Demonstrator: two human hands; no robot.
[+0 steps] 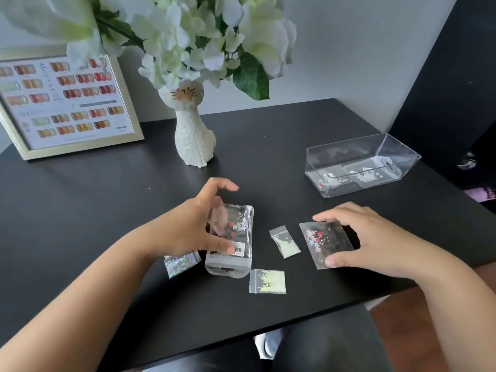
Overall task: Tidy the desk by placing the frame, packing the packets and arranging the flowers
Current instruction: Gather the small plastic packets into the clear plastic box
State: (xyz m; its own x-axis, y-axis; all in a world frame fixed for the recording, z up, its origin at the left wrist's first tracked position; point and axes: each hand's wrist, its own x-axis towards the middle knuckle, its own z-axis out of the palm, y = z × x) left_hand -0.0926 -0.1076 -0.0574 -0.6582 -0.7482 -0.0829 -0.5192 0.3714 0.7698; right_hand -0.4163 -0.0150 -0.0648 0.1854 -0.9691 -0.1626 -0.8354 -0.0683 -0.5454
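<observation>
On the black desk [80,216], my left hand [196,224] grips a large clear zip packet [236,248] with red and white flower bits, thumb on its barcode label. My right hand [370,237] pinches a smaller clear packet [326,242] of flower sequins between thumb and fingers, flat on the desk. Between them lies a small pale-yellow packet [285,241]; another yellow packet [267,281] lies nearer me. A holographic packet [181,264] peeks out under my left wrist. White flowers [204,30] stand in a white cat vase [193,138]. The silver frame [67,103] leans at the back left.
A clear plastic box [359,163] sits at the right, holding some packets. The desk's front edge runs diagonally below my arms, with a dark chair [322,345] and wooden floor beyond. A black panel stands at the far right.
</observation>
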